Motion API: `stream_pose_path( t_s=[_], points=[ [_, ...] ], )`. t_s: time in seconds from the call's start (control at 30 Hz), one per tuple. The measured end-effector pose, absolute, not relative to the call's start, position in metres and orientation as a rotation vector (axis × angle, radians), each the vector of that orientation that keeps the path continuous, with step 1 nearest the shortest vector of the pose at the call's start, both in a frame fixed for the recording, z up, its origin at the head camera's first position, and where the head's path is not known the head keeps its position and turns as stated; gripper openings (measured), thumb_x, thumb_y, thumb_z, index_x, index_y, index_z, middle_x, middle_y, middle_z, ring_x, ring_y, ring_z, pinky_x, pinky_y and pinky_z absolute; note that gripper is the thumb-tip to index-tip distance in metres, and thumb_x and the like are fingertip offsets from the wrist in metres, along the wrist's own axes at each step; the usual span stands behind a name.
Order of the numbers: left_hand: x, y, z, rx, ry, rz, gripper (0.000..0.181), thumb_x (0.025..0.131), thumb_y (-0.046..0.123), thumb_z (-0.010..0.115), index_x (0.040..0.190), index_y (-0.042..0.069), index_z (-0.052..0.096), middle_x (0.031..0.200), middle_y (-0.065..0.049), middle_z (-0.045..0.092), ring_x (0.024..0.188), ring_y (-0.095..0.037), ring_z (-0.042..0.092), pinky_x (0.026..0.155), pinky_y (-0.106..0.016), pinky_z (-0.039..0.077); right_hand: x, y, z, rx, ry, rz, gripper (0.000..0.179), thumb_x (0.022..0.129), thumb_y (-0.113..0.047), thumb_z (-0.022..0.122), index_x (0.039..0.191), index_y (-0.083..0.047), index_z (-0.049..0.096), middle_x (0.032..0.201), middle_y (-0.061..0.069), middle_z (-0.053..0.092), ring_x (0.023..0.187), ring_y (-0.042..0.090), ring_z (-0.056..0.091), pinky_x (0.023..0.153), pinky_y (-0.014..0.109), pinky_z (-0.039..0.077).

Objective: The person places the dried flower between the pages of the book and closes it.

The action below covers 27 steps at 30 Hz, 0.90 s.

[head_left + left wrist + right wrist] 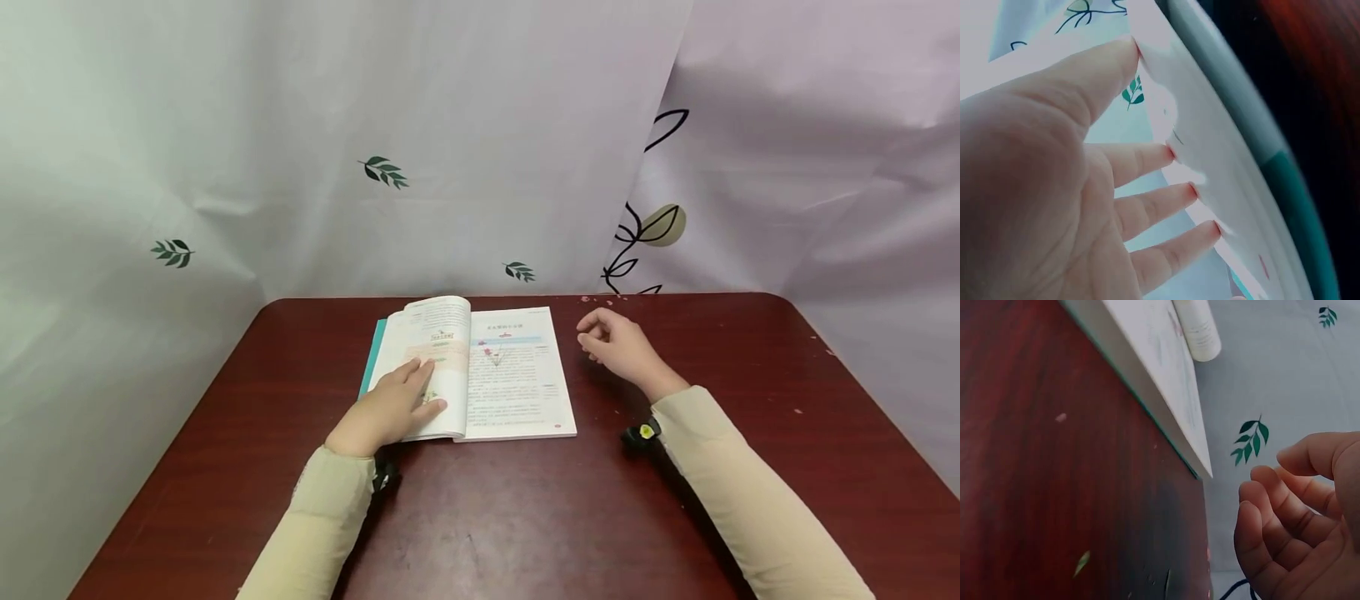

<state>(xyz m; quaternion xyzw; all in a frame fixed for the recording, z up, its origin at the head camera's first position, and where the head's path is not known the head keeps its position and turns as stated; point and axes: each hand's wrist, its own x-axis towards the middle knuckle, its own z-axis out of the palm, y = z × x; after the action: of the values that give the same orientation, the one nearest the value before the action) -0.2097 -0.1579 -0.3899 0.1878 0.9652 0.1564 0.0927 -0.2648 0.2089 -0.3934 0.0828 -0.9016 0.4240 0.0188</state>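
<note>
An open book point(517, 375) with a teal cover edge point(372, 358) lies on the table, its left-hand pages bulging up near the spine. My left hand point(386, 410) rests on the left page point(450, 412), fingers spread. In the left wrist view, fingertips point(1188, 190) touch the white paper. To the right of the book, my right hand point(618, 346) is apart from it, with fingers loosely curled and nothing in them. The right wrist view shows the thumb near the bent fingers point(1285, 519) and the book's corner point(1200, 469) beyond.
The dark red wooden table point(480, 517) carries the book and both forearms. Behind it hangs a pale curtain point(465, 225) with leaf prints, close to the table's back edge. Each wrist wears a black strap, the right one point(641, 435) with a yellow spot.
</note>
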Motion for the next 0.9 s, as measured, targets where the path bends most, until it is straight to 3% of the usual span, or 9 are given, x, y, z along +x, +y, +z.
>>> stream_pose_path(
  t_s=[0.27, 0.4, 0.7, 0.9],
  points=[
    [-0.216, -0.176, -0.394, 0.344, 2.932, 0.488, 0.071, 0.104, 0.043, 0.05, 0.159, 0.002, 0.031, 0.157, -0.03, 0.034, 0.139, -0.055, 0.037, 0.103, -0.069, 0.038, -0.244, 0.189, -0.398, 0.367, -2.809, 1.28, 0.015, 0.097, -0.011, 0.065, 0.111, -0.005, 0.066, 0.09, 0.007, 0.065, 0.074, 0.02, 0.059, 0.065, 0.033, 0.049],
    [-0.217, -0.182, -0.393, 0.221, 2.929, 0.526, 0.073, 0.105, 0.042, 0.048, 0.158, -0.004, 0.025, 0.153, -0.036, 0.035, 0.13, -0.061, 0.041, 0.102, -0.069, 0.038, -0.234, 0.172, -0.4, 0.444, -2.808, 1.26, 0.015, 0.095, -0.009, 0.064, 0.11, -0.005, 0.067, 0.093, 0.005, 0.067, 0.081, 0.019, 0.059, 0.07, 0.034, 0.049],
    [-0.218, -0.179, -0.39, 0.029, 2.9, 0.681, 0.082, 0.105, 0.043, 0.05, 0.157, -0.011, 0.017, 0.146, -0.042, 0.035, 0.121, -0.061, 0.041, 0.1, -0.067, 0.038, -0.221, 0.144, -0.405, 0.603, -2.782, 1.305, 0.019, 0.094, -0.009, 0.063, 0.11, -0.002, 0.069, 0.095, 0.003, 0.068, 0.087, 0.017, 0.064, 0.082, 0.037, 0.054],
    [-0.221, -0.179, -0.387, -0.07, 2.882, 0.717, 0.089, 0.103, 0.048, 0.052, 0.156, -0.012, 0.014, 0.148, -0.042, 0.032, 0.127, -0.059, 0.038, 0.102, -0.067, 0.033, -0.213, 0.125, -0.41, 0.635, -2.757, 1.376, 0.022, 0.091, -0.007, 0.067, 0.111, 0.001, 0.069, 0.094, 0.003, 0.068, 0.086, 0.015, 0.064, 0.081, 0.033, 0.054]
  ],
)
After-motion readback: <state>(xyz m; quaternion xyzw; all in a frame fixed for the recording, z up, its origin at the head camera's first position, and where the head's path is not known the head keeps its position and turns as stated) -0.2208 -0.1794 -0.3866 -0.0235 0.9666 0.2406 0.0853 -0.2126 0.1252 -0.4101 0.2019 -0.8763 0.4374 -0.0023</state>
